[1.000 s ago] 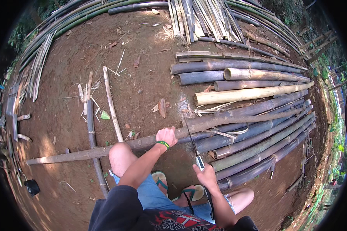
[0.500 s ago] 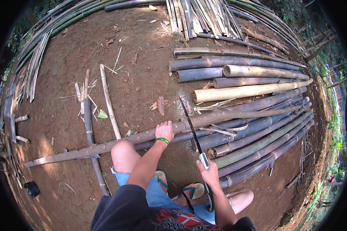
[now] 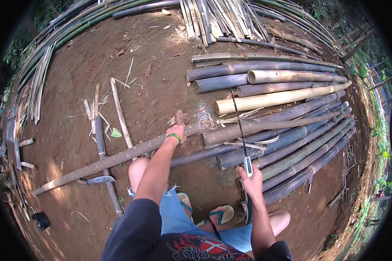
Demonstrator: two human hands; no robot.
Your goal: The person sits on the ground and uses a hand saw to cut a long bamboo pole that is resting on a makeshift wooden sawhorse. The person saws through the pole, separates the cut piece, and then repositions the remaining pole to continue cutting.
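Observation:
My left hand (image 3: 177, 133), a green band at its wrist, is closed over a long wooden pole (image 3: 100, 163) near its cut right end. Across a narrow gap, a second length of the same wood (image 3: 265, 126) lies on the dark bamboo, its pale cut end facing the first. My right hand (image 3: 251, 177) grips the light handle of a hand saw (image 3: 240, 126). The long thin blade points away from me and passes over the second length. A curved knife (image 3: 98, 179) rests across a bamboo pole (image 3: 112, 198) at the left.
Several bamboo poles (image 3: 287, 172) lie stacked at the right, with a paler one (image 3: 283, 96) farther off. Split bamboo strips (image 3: 224, 19) are piled at the far side. A thin stick (image 3: 121, 111) and dry leaves lie on the brown soil. My sandalled feet are below.
The pole has come apart into two lengths at the saw cut. The saw has moved right with my right hand. My left hand has shifted slightly left and away from me, still holding the pole.

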